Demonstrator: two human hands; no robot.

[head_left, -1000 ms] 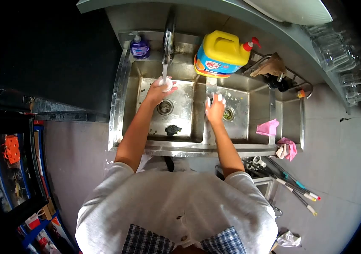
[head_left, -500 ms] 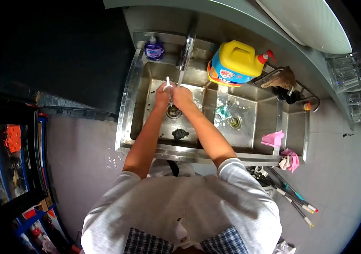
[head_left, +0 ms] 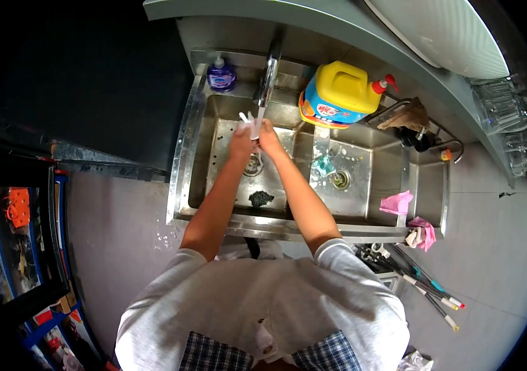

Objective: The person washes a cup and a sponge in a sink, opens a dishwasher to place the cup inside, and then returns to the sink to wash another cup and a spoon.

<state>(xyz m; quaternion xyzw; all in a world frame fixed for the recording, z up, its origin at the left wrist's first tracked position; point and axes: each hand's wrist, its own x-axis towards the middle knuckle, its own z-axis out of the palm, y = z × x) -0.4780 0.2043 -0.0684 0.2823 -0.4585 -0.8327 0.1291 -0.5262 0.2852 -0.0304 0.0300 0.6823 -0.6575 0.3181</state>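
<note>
Under the running faucet (head_left: 269,73), both hands are over the left sink basin (head_left: 213,148). My left hand (head_left: 240,143) is closed around a small white piece (head_left: 246,117) that sticks up past the fingers; its exact shape is too small to tell. Beside it, my right hand (head_left: 268,137) is curled at the water stream, close to the same piece; what its fingers hold, if anything, is hidden. A dark scrubber (head_left: 261,198) lies in the basin below the drain (head_left: 252,166).
Behind the basins stand a purple soap bottle (head_left: 221,75) and a yellow-and-blue detergent jug (head_left: 336,93). A green-white cloth (head_left: 323,165) lies in the right basin. Pink cloths (head_left: 396,203) hang at the right. A shelf (head_left: 313,11) with dishes and glasses (head_left: 498,108) overhangs the sink.
The white piece has shifted and now shows two prongs above my left hand. Both hands have changed their pose slightly under the water. The whole view has shifted a little.
</note>
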